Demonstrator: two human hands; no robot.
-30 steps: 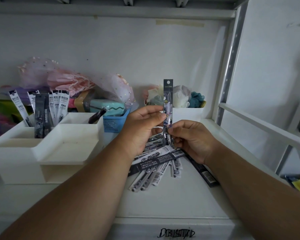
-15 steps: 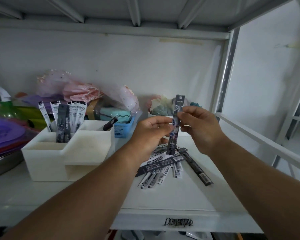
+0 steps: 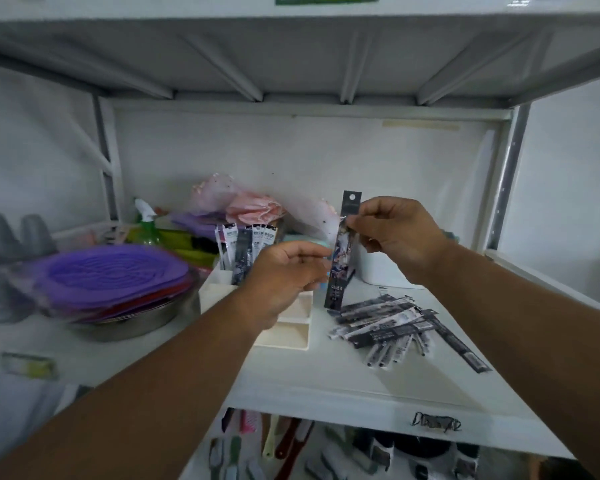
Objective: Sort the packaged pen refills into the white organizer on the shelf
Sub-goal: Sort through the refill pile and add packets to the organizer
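A dark packaged pen refill stands upright in the air above the shelf. My right hand pinches it near its top. My left hand has curled fingers that meet the pack's left edge at mid-height. Under my left hand sits the white organizer, partly hidden by it. Several refill packs stand in its back left compartment. A loose pile of refill packs lies on the shelf to the right of the organizer.
A stack of purple lids on a metal bowl fills the left side. A green spray bottle and pink bags stand behind. A white tub is at the back right, by the shelf post.
My right hand slid from the pack's lower end up to its top. The view has pulled back and turned left, and the held pack now hangs closer to the organizer.
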